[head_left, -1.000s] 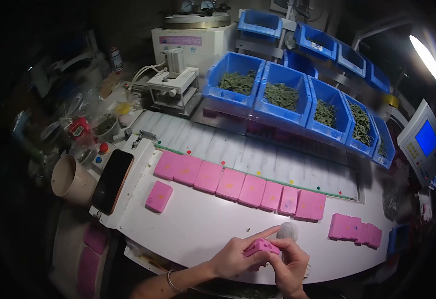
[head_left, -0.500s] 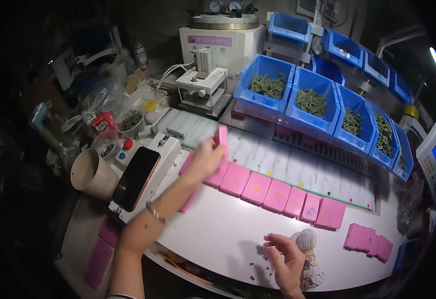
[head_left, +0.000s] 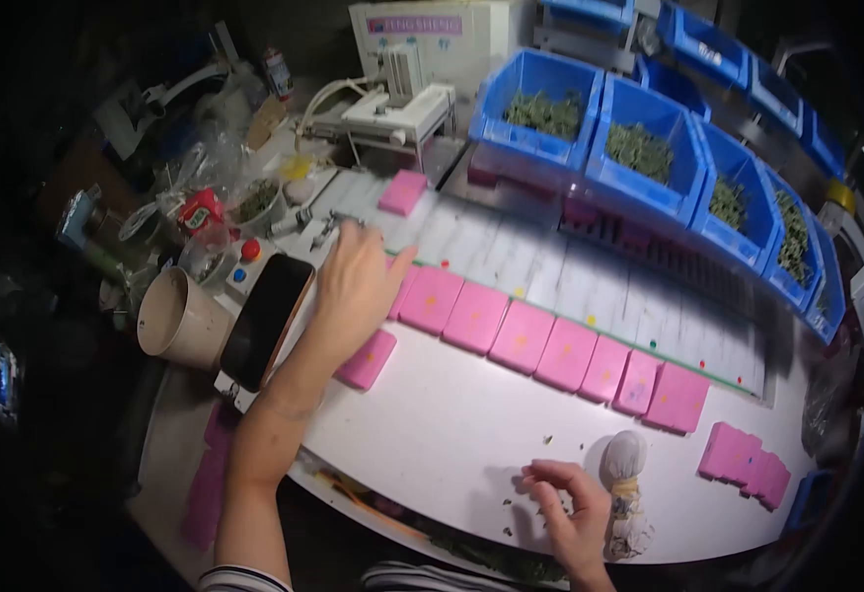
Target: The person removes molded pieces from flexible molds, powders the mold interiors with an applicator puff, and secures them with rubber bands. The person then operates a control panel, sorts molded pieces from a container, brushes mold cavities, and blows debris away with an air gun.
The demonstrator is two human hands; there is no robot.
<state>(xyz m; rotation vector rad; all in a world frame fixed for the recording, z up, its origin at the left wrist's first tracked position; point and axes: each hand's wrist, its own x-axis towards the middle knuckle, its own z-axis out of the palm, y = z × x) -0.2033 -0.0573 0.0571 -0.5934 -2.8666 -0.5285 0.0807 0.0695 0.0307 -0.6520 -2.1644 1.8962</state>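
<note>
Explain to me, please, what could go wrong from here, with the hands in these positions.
The left hand is at the left end of the row of pink blocks, so it might push a block out of line. The phone lies close to that arm and could be nudged. The right hand is near the white bundle, which it might knock over.
</note>
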